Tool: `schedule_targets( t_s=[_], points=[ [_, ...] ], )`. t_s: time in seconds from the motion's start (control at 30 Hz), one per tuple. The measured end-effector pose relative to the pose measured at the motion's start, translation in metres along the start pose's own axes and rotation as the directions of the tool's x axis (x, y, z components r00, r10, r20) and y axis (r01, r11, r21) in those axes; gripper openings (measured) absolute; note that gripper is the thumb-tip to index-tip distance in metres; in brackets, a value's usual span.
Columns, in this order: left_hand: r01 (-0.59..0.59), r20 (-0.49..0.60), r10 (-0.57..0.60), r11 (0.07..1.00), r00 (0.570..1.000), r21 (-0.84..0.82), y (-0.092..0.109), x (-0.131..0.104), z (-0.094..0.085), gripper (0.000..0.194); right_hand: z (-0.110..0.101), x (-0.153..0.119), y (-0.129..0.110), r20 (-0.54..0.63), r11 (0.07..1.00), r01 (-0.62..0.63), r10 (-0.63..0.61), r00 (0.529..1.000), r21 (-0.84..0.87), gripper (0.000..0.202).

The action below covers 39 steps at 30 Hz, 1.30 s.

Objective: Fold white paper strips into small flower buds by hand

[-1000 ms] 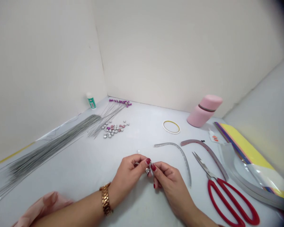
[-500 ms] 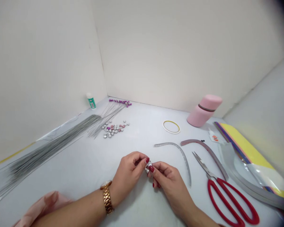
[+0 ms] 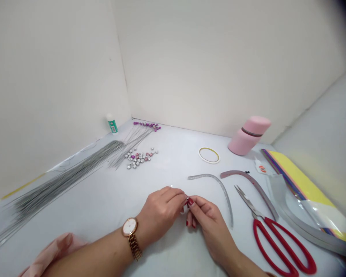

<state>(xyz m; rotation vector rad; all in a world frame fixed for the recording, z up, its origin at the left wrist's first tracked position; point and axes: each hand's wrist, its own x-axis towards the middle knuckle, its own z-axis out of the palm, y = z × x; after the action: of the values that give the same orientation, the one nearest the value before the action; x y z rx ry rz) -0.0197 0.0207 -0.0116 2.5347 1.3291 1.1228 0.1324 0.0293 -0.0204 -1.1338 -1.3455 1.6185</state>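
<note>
Between my fingertips, low in the middle of the head view, is a small silvery-white strip (image 3: 185, 208), mostly covered by the fingers. My left hand (image 3: 165, 211), with a gold watch at the wrist, is turned back-up, its fingers closed on the piece. My right hand (image 3: 204, 215) pinches the same piece between thumb and index finger. The two hands touch at the fingertips just above the table. Right of them lie a curved silver strip (image 3: 219, 182) and a curved pinkish strip (image 3: 255, 182).
Red-handled scissors (image 3: 259, 215), a pink bottle (image 3: 249, 134), a tape ring (image 3: 200, 154) and coloured sheets (image 3: 302, 177) are at the right. At the left are grey wires (image 3: 69, 173), small folded stars (image 3: 141, 157), purple-tipped wires (image 3: 150, 125) and a glue stick (image 3: 112, 125).
My left hand has rolled over, so its back and the watch face now show. The piece is more hidden. My right hand has barely moved.
</note>
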Motion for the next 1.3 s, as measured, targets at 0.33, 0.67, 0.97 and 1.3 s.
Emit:
schedule_targets(
  t_s=[0.33,0.67,0.97,1.3],
  points=[
    [0.481,0.190,-0.454,0.706,0.871,-0.520,0.0029,0.0017,-0.0015,0.021,-0.0010,0.0008,0.0006,-0.018,0.999,-0.020,0.021,1.000,0.044,0.024],
    [0.603,0.307,-0.596,0.391,0.742,-0.696,0.0047,0.0086,-0.0016,0.014,0.0000,0.0013,0.0004,-0.008,0.999,-0.047,0.047,0.999,-0.004,0.028],
    [0.613,0.208,-0.629,0.538,0.749,-0.579,0.0050,0.0027,0.0041,0.014,0.0022,-0.0001,-0.0052,0.020,0.998,-0.049,0.050,0.999,-0.038,0.026],
    [0.247,0.011,-0.254,0.926,0.967,-0.285,-0.0044,0.0013,-0.0028,0.015,0.0029,0.0013,-0.0065,0.009,0.997,-0.037,0.037,0.999,0.060,0.026]
  ],
)
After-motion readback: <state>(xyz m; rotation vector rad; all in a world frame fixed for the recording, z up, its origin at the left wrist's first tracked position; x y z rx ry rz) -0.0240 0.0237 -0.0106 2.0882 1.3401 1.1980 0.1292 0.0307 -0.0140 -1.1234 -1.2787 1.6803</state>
